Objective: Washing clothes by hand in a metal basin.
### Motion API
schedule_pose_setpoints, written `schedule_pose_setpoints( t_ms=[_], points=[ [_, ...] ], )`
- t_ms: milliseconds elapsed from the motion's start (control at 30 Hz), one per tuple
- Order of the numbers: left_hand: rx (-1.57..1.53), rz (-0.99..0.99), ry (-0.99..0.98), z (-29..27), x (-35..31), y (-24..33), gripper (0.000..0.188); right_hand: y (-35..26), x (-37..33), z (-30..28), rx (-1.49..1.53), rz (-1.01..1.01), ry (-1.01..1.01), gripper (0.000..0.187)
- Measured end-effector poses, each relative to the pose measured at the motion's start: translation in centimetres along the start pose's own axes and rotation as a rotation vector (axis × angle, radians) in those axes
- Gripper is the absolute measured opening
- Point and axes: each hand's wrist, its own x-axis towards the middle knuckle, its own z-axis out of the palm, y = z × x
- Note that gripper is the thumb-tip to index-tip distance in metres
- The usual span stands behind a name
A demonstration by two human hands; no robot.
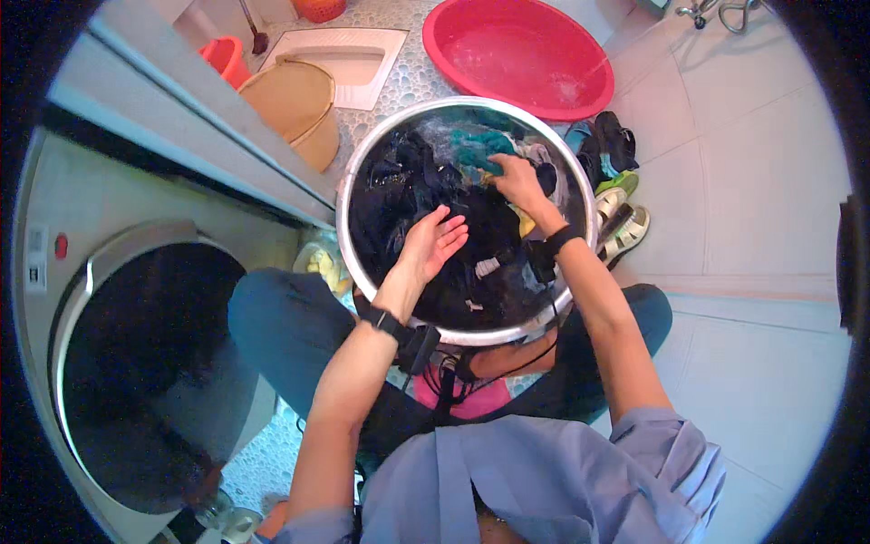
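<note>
- Left grip [431, 246], mine: fingers loosely spread, empty.
- Right grip [521, 186], mine: curled at teal cloth [480, 145]; hold I cannot tell.
- Dark clothes [412, 172]: outlines lost in basin [480, 337].

The left hand [435, 243] hangs open over dark wet clothes [408, 177] in a round, silvery-rimmed basin [489, 336] — the right hand [517, 181], fingers curled, is at a green cloth [480, 148]. Both wrists wear black bands [387, 325] (cables run below). Beyond the basin sits a red tub [517, 59].
</note>
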Motion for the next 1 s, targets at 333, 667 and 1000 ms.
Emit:
schedule_pose_setpoints(
  t_ms=[333, 667, 1000],
  points=[
    [-0.287, -0.203, -0.400, 3.4, 0.4, -3.4, 0.068, -11.0, -12.3, -9.0, 0.244, -0.127, -0.190, 0.032],
    [-0.031, -0.150, -0.393, 1.0, 0.8, -5.2, 0.040, -15.1, -16.7, -12.0, 0.252, -0.212, -0.404, 0.036],
    [-0.123, -0.184, -0.455, 5.8, -4.5, -5.1, 0.058, 0.7, -7.5, -5.1, 0.181, 0.096, 0.037, 0.036]
  ],
)
